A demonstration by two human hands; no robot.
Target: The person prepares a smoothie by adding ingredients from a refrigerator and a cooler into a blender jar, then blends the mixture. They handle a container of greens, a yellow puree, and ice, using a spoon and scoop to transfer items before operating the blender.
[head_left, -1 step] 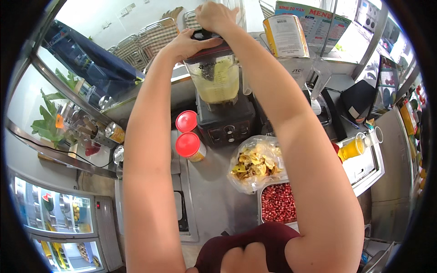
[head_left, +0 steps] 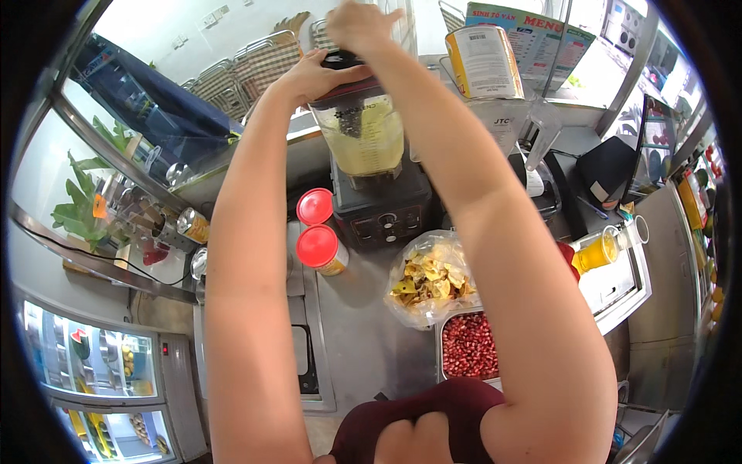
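Observation:
A blender jar (head_left: 369, 143) with pale green-yellow contents stands upright on its black blender base (head_left: 386, 205). My left hand (head_left: 313, 80) grips the jar's dark lid (head_left: 349, 91) from the left, thumb laid across its top. Just above the lid, my right hand (head_left: 359, 29) is closed like a fist with its thumb sticking out to the right. What that fist holds is hidden. Inside the jar, a dark shape (head_left: 352, 120) shows below the lid.
Two red-lidded tubs (head_left: 321, 246) stand left of the base. Nearer are a plastic bag of yellow peelings (head_left: 431, 282) and a metal tray of pomegranate seeds (head_left: 468, 348). At right stand a large can (head_left: 485, 63), an empty jar (head_left: 543, 127) and a yellow-filled cup (head_left: 597, 254).
My right hand and forearm have shifted slightly left. The dark shape in the jar shows more plainly. My left hand stays on the lid.

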